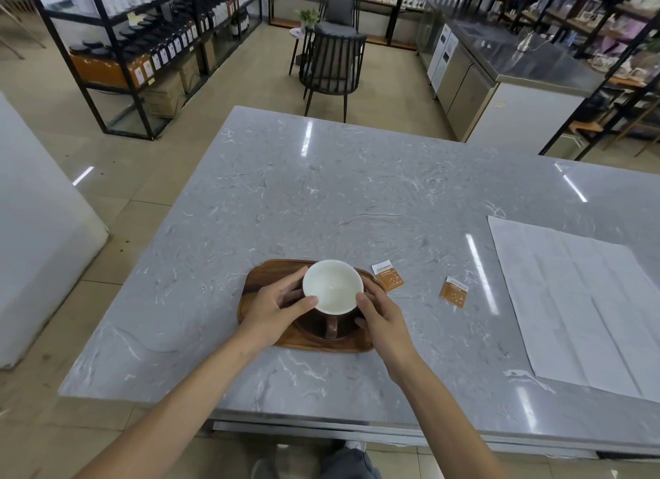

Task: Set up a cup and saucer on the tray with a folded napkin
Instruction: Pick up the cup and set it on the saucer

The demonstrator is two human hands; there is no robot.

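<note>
Looking down from the head cam, I've got both hands on the cup (333, 286), one each side. The left hand (276, 309) wraps it from 9 o'clock, thumb on the rim; the right hand (380, 316) cups it from 3 o'clock, so both are closed on the cup. My guess is the two-sided hold is for seating it dead centre on the saucer (314, 327) without a clink. The handle (330, 327) points to 6 o'clock, straight at me, probably so it faces whoever gets served.

Cup and saucer sit on the wooden tray (257, 282), which is near my edge of the grey counter (321, 193).

The napkin (578, 300) is still spread flat out at 3 o'clock, well apart from the tray, creased but not folded up, so that part's left to do.

Two orange sachets (387, 277) lie just off the tray at 2 o'clock, apart from each other. There's white print on them, way too small to read. Same for the bottle labels on the shelves at 11 o'clock.
</note>
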